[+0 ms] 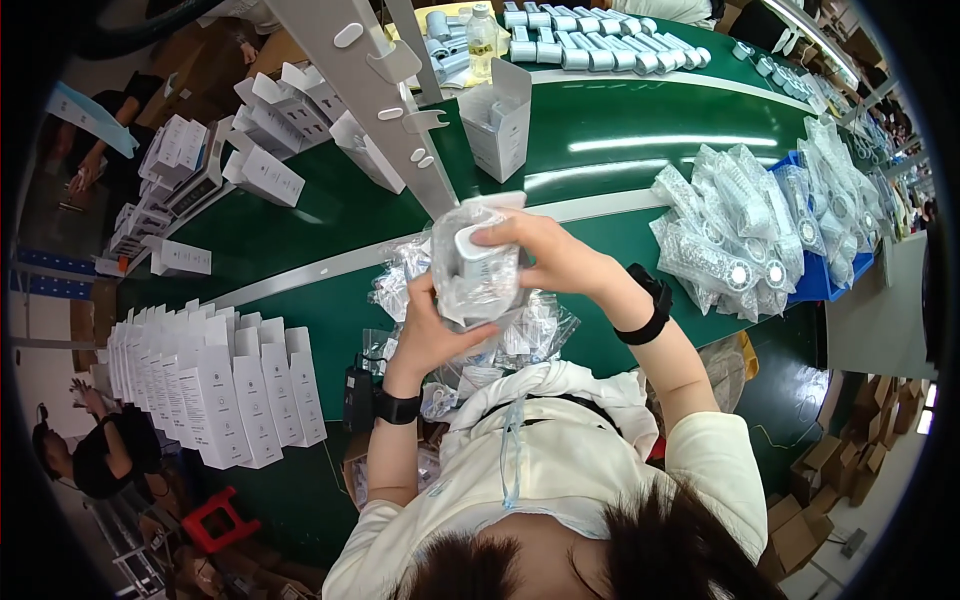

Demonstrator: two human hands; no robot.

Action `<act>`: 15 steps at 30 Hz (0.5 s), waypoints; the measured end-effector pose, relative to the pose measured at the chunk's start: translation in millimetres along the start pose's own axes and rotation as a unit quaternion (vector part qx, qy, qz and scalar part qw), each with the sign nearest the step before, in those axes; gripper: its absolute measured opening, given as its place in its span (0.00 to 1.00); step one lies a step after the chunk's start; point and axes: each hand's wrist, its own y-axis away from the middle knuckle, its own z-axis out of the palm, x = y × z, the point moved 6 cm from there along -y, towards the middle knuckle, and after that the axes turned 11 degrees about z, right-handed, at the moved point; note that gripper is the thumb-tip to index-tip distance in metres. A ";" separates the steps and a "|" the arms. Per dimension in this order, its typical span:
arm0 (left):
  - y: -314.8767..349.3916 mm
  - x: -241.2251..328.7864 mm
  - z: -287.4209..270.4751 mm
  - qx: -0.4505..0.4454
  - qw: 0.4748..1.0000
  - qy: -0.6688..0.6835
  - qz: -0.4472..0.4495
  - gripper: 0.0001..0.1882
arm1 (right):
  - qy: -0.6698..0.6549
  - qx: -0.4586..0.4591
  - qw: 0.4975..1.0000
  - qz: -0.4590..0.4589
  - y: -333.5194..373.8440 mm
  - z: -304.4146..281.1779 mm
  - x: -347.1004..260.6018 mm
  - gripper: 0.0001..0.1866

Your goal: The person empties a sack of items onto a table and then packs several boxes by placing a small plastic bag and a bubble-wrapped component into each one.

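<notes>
In front of my chest, both hands hold a clear plastic bag with a pale grey-white device inside it. My left hand grips the lower end, its thumb and fingers spread around the bag. Over the upper right side closes my right hand, the thumb pressing near the device's top. A white flap-like edge shows behind the bag's upper end; I cannot tell whether it belongs to a box. Small clear bags of parts lie on the green table below my hands.
White open-topped boxes stand in rows at left. Another open box stands beyond my hands, beside a metal post. Bubble-wrapped devices heap at right, some in a blue bin. Grey devices line the far table.
</notes>
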 end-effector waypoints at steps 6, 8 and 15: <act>22.9 -47.2 -0.6 0.198 0.970 0.104 0.101 0.39 | 0.059 0.181 0.977 -0.093 13.1 6.1 17.3 0.19; 29.3 -49.2 5.8 0.175 0.974 0.049 0.136 0.39 | 0.029 0.265 0.962 0.054 15.1 15.9 79.3 0.20; 34.0 -53.3 -20.0 0.195 0.979 -0.054 -0.032 0.27 | 0.279 0.104 0.933 0.203 19.3 104.6 169.3 0.14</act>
